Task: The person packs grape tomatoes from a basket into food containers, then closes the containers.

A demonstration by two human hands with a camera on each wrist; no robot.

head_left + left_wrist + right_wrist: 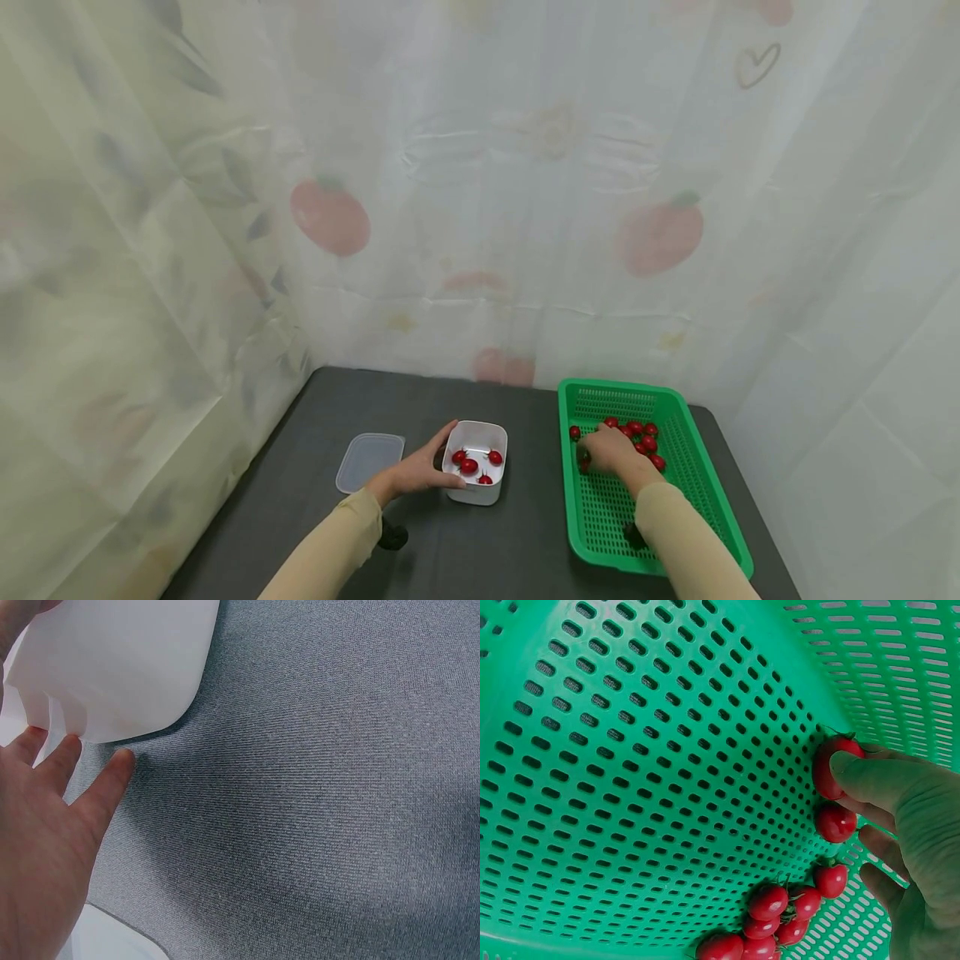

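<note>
My left hand (417, 469) holds a small white square container (476, 494) at its left side, thumb near the front rim and fingers toward the back corner. Several cherry tomatoes with green stems, one a red cherry tomato (468, 467), lie inside it. In the left wrist view, fingertips (124, 759) are at the container's white wall (150, 667). My right hand (611, 454) reaches into a green perforated basket (600, 533). Thumb and finger pinch a cherry tomato (826, 769) by the basket's side wall, just beside another cherry tomato (835, 822).
A translucent square lid (370, 462) lies on the dark grey table (525, 533), left of the container. More cherry tomatoes (649, 443) are gathered toward the basket's far end. Printed white curtains (480, 250) hang behind the table and on both sides.
</note>
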